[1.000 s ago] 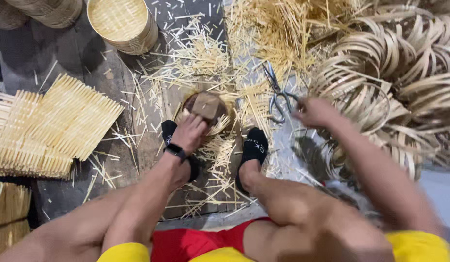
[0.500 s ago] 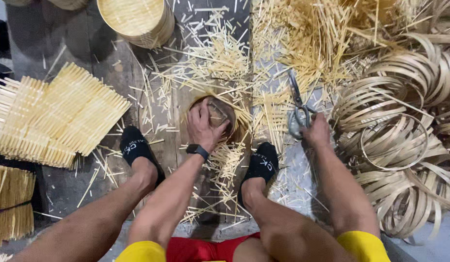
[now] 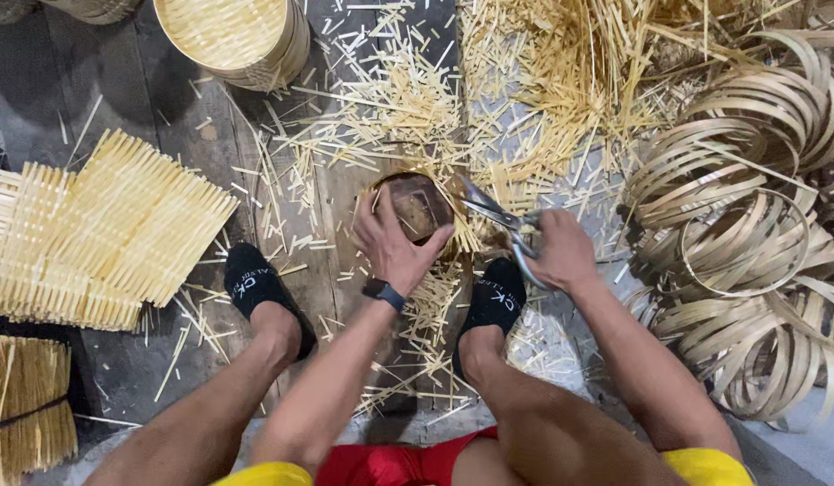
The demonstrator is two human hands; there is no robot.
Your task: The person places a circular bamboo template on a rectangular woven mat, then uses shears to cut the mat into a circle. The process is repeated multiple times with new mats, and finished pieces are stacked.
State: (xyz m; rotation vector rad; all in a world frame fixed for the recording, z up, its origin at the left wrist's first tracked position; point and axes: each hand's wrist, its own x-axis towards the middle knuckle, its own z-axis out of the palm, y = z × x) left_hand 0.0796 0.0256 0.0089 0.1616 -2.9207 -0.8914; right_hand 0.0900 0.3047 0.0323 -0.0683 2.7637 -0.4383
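My left hand (image 3: 392, 245) presses down on a small round woven bamboo piece (image 3: 417, 203) with a dark block on it, lying on the floor between my feet. A dark watch sits on that wrist. My right hand (image 3: 561, 254) grips a pair of metal scissors (image 3: 493, 216), whose blades point left and reach the right edge of the round piece. Both feet in black socks rest on the floor, one on each side of my left forearm.
Loose bamboo slivers (image 3: 408, 99) litter the floor ahead. Woven bamboo mats (image 3: 102, 225) lie at left, a bundle of sticks (image 3: 26, 405) at lower left. A round bamboo basket (image 3: 237, 36) stands at the top. Coiled bamboo strips (image 3: 750, 216) pile up at right.
My right hand has brought the scissors down and left from the strip pile to the round piece's edge. My left hand stays on the piece.
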